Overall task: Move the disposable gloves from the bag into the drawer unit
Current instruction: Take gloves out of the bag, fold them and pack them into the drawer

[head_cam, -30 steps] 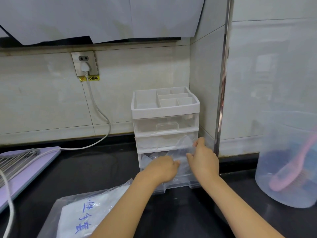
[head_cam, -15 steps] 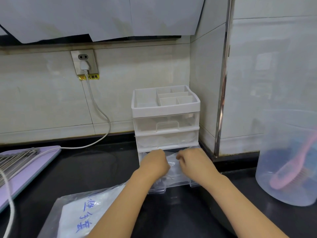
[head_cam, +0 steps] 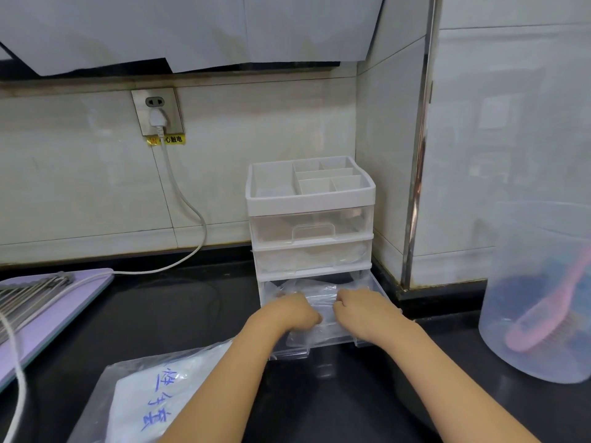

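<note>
A white drawer unit (head_cam: 309, 199) with three clear drawers stands on the black counter against the wall corner. Its bottom drawer (head_cam: 371, 287) is pulled out. Thin clear disposable gloves (head_cam: 321, 294) lie crumpled inside it. My left hand (head_cam: 292, 311) and my right hand (head_cam: 361, 310) rest side by side on the gloves in that drawer, fingers curled down onto the plastic. The clear bag (head_cam: 144, 394) with blue handwriting lies flat on the counter at the front left, partly under my left forearm.
A lilac board (head_cam: 48, 314) with metal rods sits at the left. A white cable (head_cam: 182, 199) runs from the wall socket (head_cam: 157, 111). At the right stands a translucent bucket (head_cam: 543, 282) holding a pink brush (head_cam: 543, 311).
Both hands have come down from the drawer's upper edge and pushed the gloves lower into the bottom drawer. The hands now sit closer together.
</note>
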